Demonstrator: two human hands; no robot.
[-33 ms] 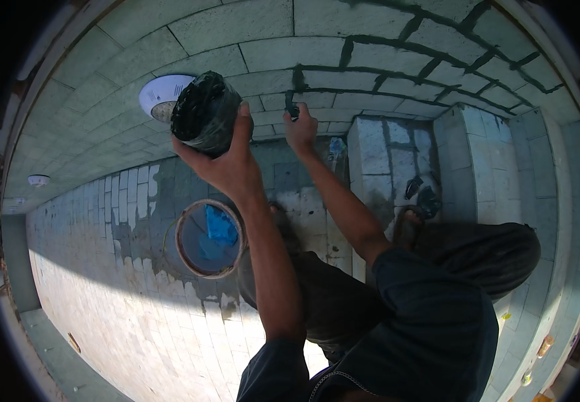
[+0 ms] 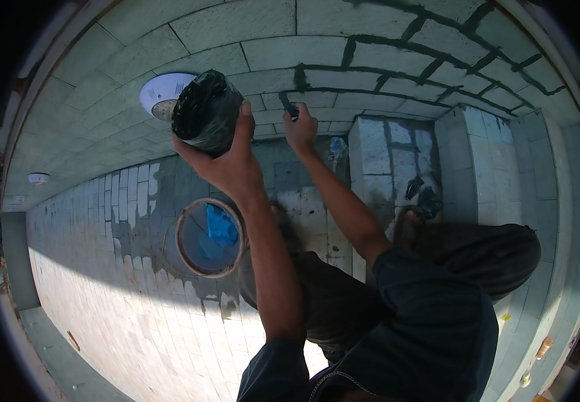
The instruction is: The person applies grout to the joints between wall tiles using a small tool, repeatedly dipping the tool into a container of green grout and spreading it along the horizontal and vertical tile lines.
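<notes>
My left hand [image 2: 231, 164] is wrapped around a round, see-through plastic tub [image 2: 226, 124], smeared inside with dark grout and tilted so its mouth faces up and left. In my right hand [image 2: 301, 130], closed fingers grip a small, dark-coated spreading tool [image 2: 285, 100]. Its kind is hard to make out. The tool's tip is close to the pale tiled wall [image 2: 270, 53], just below a dark grout patch [image 2: 299, 77]; whether it touches is unclear. Thick dark grout [image 2: 397, 38] fills the joints further right, while the joints to the left show only as thin lines.
A bucket [image 2: 178, 231] of water with a blue cloth or sponge [image 2: 221, 224] stands left of my legs. Round white fixtures [image 2: 156, 94] are set in the wall. A clear bottle [image 2: 337, 149] lies by the tiled step [image 2: 374, 147], which has dark clumps [image 2: 429, 201] on it.
The tool in my right hand has tipped slightly, its upper end leaning further left. My left hand and the tub stay almost where they were.
</notes>
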